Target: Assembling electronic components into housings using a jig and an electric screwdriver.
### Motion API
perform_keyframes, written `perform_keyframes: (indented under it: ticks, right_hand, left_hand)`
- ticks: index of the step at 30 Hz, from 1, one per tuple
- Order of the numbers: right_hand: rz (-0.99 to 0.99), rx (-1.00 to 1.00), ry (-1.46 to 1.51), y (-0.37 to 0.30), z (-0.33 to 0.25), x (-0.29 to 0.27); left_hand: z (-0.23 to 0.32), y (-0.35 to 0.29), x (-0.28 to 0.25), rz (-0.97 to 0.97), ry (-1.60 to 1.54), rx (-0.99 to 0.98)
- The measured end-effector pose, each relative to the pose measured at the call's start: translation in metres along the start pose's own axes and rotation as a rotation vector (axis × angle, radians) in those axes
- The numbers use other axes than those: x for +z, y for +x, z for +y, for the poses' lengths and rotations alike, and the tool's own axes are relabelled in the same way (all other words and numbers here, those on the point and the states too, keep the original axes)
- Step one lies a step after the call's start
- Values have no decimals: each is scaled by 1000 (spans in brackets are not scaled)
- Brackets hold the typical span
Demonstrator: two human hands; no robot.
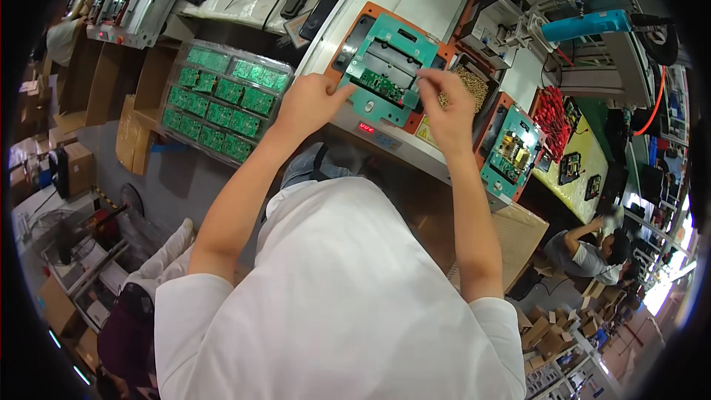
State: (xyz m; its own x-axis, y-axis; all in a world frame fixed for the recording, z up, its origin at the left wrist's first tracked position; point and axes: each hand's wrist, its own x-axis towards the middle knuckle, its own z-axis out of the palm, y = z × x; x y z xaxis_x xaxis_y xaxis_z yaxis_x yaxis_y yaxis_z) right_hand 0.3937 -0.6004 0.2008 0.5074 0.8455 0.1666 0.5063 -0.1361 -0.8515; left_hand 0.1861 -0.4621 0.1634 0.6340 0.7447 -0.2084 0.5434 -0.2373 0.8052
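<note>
A teal fixture plate (389, 112) lies on an orange base (376, 7) in front of me. In its opening sits a green circuit board (381, 85). My left hand (311, 106) is at the fixture's left edge, fingers curled and thumb reaching onto the plate's near corner. Anything under those fingers is hidden. Over the board's right end, my right hand (450, 107) is closed in a pinch of thumb and forefinger. Whatever is between those fingertips is too small to make out.
A clear tray of green boards (222, 100) is at left. Right of the fixture are a bin of small brass-coloured parts (472, 89), a second teal fixture (498, 172), red parts (552, 118) and a blue cylindrical tool (585, 26). Another person (589, 255) works at far right.
</note>
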Motion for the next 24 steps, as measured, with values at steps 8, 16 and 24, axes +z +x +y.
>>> perform_keyframes:
  ticks: [8, 16, 24]
  right_hand:
    - [-361, -398, -415, 0, 5, 37]
    - [-235, -215, -631, -8, 29, 7]
    - [-172, 161, -330, -36, 8, -63]
  left_hand:
    - [3, 15, 22, 222, 465, 84]
    - [-67, 13, 18, 569, 19, 7]
    - [-304, 39, -55, 872, 428, -207]
